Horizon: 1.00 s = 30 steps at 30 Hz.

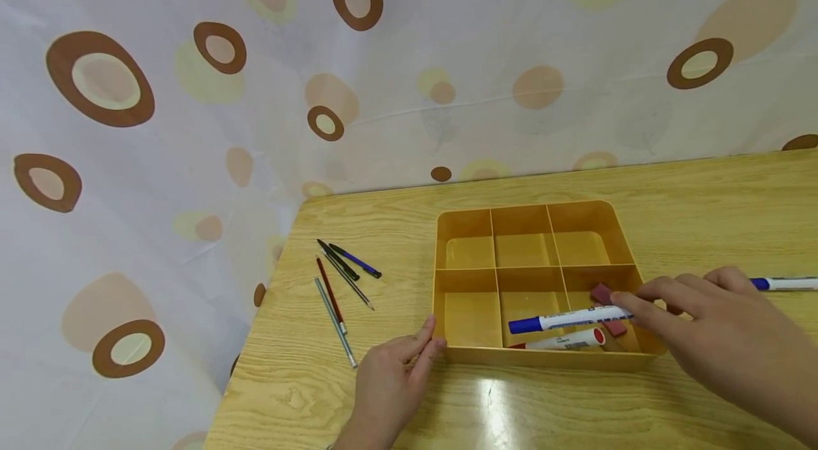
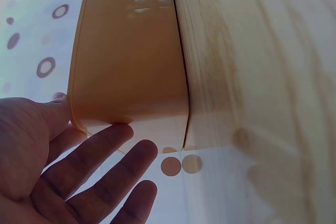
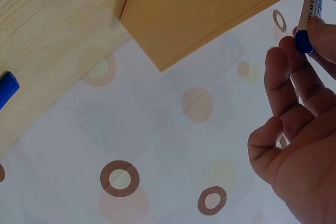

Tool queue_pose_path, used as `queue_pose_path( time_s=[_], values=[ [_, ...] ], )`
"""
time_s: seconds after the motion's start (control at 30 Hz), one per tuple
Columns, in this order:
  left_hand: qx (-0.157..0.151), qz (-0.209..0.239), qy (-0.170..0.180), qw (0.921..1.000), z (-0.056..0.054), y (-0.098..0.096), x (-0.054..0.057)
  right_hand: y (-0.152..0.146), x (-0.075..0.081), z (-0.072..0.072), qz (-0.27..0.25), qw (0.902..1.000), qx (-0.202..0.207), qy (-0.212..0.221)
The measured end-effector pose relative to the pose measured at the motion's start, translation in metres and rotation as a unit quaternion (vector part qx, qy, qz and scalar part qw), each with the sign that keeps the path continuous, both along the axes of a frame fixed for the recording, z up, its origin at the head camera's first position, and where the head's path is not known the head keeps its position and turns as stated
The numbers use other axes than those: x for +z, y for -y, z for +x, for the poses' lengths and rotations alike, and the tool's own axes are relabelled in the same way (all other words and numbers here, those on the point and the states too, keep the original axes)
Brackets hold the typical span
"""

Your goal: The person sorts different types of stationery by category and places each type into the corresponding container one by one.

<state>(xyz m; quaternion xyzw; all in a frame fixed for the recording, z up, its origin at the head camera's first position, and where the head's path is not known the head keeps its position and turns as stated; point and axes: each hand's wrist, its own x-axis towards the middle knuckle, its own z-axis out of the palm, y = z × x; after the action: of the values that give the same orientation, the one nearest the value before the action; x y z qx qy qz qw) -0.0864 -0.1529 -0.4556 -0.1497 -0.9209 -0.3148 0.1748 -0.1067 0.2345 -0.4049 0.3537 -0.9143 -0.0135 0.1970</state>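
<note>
One orange box (image 1: 543, 359) with six compartments, in two rows of three, sits on a wooden table (image 1: 307, 407); the left hand (image 1: 393, 372) holds its near left corner between thumb and finger, the other fingers loosely spread, while the right hand (image 1: 709, 315) pinches one blue-capped marker (image 1: 571, 319) by its end, cap pointing left, over the near middle and near right compartments. Three markers show in all: the pinched one, one red-ended marker (image 1: 562, 341) lying in the box just under it, and a second blue-capped marker (image 1: 789, 284) to the right of the box. Reddish material (image 1: 601, 294) shows in two patches in the near right compartment, though whether it is one piece or two I cannot tell. Left of the box lie five writing things: two pens, one black pen (image 1: 339, 260) and one blue pen (image 1: 355, 260), and three pencils, one dark (image 1: 349, 281), one red-brown (image 1: 331, 294) and one light blue (image 1: 335, 322). One spotted cloth (image 1: 383, 81) hangs behind the table
</note>
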Motion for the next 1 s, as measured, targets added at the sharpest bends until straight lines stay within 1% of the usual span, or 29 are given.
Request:
queue_pose_path(
  time_s=[0.07, 0.23, 0.3, 0.43, 0.53, 0.7, 0.8, 0.93, 1.0],
  values=[
    [0.000, -0.001, -0.001, 1.0000, 0.000, 0.000, -0.001, 0.001, -0.001, 0.001, 0.003, 1.0000, 0.006, -0.001],
    [0.001, -0.003, 0.006, 1.0000, 0.000, 0.000, 0.000, 0.005, -0.005, 0.001, -0.016, 0.9992, 0.032, -0.020],
    [0.002, -0.004, 0.008, 1.0000, -0.001, 0.000, 0.000, 0.007, -0.006, 0.001, -0.022, 0.9989, 0.033, -0.025],
    [0.002, -0.006, 0.008, 0.9999, -0.001, 0.000, 0.000, 0.009, -0.006, 0.003, -0.012, 0.9995, 0.028, -0.005],
    [0.003, -0.008, 0.007, 0.9999, -0.001, 0.000, 0.000, 0.011, -0.006, 0.004, -0.017, 0.9995, 0.027, -0.001],
    [0.003, -0.006, 0.005, 1.0000, 0.000, 0.000, 0.000, 0.016, -0.006, 0.004, -0.050, 0.9975, 0.043, -0.028],
    [0.003, -0.007, 0.000, 1.0000, 0.000, 0.000, 0.001, 0.017, -0.005, 0.004, -0.050, 0.9973, 0.048, -0.026],
    [0.004, -0.009, -0.011, 0.9999, 0.001, -0.001, 0.003, 0.017, -0.006, 0.005, -0.037, 0.9984, 0.041, -0.014],
    [0.003, -0.008, -0.013, 0.9999, 0.001, -0.001, 0.003, 0.018, -0.006, 0.005, -0.035, 0.9985, 0.038, -0.017]
  ],
)
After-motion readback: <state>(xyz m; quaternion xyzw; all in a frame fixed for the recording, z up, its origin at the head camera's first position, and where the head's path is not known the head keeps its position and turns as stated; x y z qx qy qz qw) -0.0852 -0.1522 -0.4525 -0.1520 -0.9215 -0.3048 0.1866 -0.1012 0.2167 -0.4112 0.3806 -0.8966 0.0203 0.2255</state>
